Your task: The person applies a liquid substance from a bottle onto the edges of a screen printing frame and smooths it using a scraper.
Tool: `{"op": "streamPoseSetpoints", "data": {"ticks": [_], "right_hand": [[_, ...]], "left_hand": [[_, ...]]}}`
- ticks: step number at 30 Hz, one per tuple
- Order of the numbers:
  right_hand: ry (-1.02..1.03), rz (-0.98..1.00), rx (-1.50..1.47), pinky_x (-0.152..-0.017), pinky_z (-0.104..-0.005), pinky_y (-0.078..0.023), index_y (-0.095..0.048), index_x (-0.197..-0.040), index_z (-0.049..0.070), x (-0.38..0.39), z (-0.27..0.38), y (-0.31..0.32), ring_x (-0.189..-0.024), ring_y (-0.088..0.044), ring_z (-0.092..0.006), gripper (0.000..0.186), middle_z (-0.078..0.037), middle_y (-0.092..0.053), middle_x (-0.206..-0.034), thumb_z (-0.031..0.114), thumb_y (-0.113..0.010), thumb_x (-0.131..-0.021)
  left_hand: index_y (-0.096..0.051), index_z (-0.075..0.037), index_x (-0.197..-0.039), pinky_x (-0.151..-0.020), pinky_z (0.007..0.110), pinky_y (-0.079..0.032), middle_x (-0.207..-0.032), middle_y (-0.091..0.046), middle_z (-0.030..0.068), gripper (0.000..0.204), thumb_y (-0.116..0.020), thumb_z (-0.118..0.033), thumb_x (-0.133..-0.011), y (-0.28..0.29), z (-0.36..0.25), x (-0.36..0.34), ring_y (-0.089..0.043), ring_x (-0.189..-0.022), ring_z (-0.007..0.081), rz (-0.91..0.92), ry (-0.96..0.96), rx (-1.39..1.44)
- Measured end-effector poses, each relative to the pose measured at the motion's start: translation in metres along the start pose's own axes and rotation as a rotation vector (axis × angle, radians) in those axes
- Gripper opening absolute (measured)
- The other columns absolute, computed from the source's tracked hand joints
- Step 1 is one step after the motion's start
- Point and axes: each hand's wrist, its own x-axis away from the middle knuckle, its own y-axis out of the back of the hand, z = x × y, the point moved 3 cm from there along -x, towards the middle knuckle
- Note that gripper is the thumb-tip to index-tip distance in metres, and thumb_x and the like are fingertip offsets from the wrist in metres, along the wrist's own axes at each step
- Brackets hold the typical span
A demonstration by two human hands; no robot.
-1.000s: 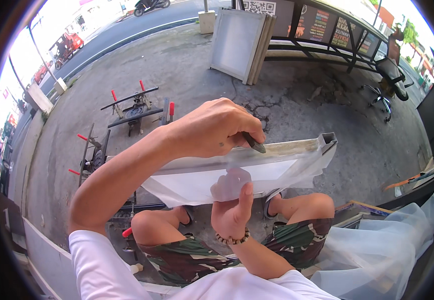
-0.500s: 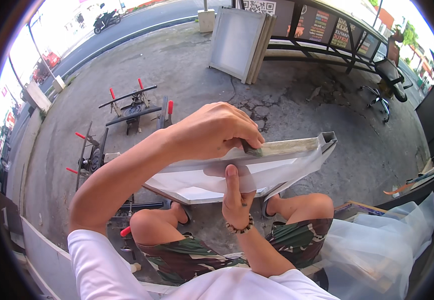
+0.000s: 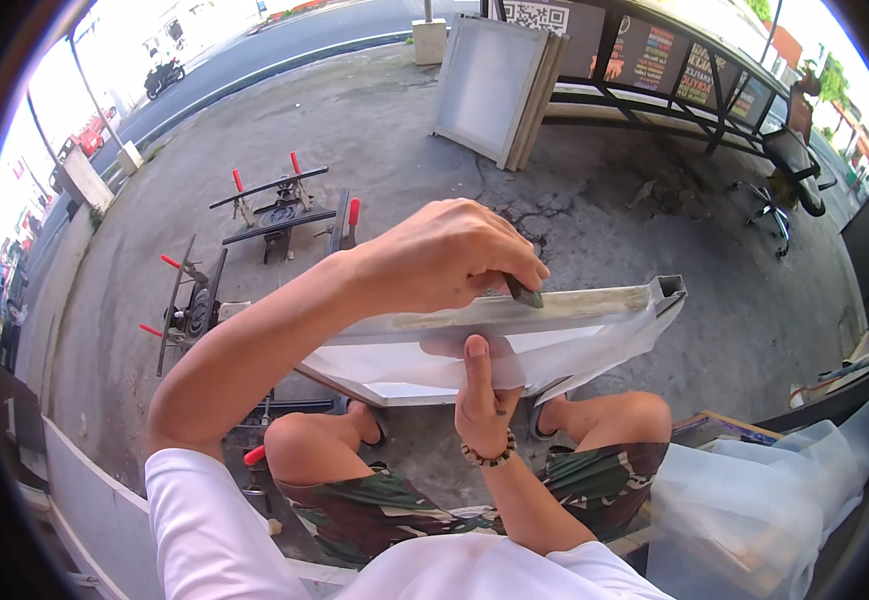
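A screen-printing frame (image 3: 669,290) of hollow square tube stands tilted between my knees, its upper bar facing me with a beige, stained strip along it. White translucent mesh (image 3: 594,345) drapes down its near side. From the left, my left hand (image 3: 454,255) reaches over the upper bar, fingers closed on a small dark flat piece (image 3: 524,291) just above the bar; its exact kind is unclear. My right hand (image 3: 484,395), with a beaded bracelet, grips the mesh and bar from below. Its thumb is in front and its fingers show faintly through the mesh.
Black metal clamp stands with red handles (image 3: 274,205) are on the concrete at left. Several mesh frames (image 3: 489,90) lean together at the back. An office chair (image 3: 789,165) stands at far right. Loose translucent sheeting (image 3: 764,500) lies heaped beside my right leg.
My left hand has shifted slightly right along the bar, and the dark piece now sits a little above it. My right hand keeps its grip. A motorcycle on the road has moved left.
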Motion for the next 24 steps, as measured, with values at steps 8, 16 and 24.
{"op": "streamPoseSetpoints", "data": {"ticks": [8, 16, 24], "right_hand": [[-0.105, -0.034, -0.364, -0.080, -0.0316, -0.054, -0.064, -0.110, 0.000, 0.006, -0.015, 0.000, -0.089, -0.066, -0.0159, 0.015, -0.009, -0.068, -0.102, 0.011, -0.062, -0.100], [-0.370, -0.118, -0.529, -0.084, -0.0297, -0.050, -0.060, -0.115, 0.002, 0.044, -0.020, -0.052, -0.095, -0.062, -0.0128, 0.023, -0.003, -0.064, -0.099, 0.007, -0.068, -0.094], [-0.433, -0.296, -0.535, -0.080, -0.0289, -0.048, -0.063, -0.111, 0.001, 0.043, -0.028, -0.064, -0.094, -0.060, -0.0123, 0.022, -0.003, -0.062, -0.097, 0.001, -0.061, -0.089]], "left_hand": [[-0.076, -0.005, -0.093, -0.084, 0.039, -0.055, -0.099, -0.076, 0.0094, 0.034, -0.066, 0.015, -0.066, 0.066, -0.012, 0.088, -0.071, -0.099, 0.0275, 0.163, 0.254, -0.082], [-0.076, -0.005, -0.098, -0.094, 0.036, -0.057, -0.104, -0.076, 0.0095, 0.033, -0.069, 0.015, -0.073, 0.063, 0.000, 0.091, -0.071, -0.106, 0.0253, -0.067, 0.420, 0.155], [-0.073, 0.002, -0.104, -0.075, 0.032, -0.058, -0.101, -0.074, 0.0153, 0.039, -0.057, 0.021, -0.074, 0.046, 0.005, 0.085, -0.074, -0.089, 0.0226, -0.036, 0.273, 0.128]]}}
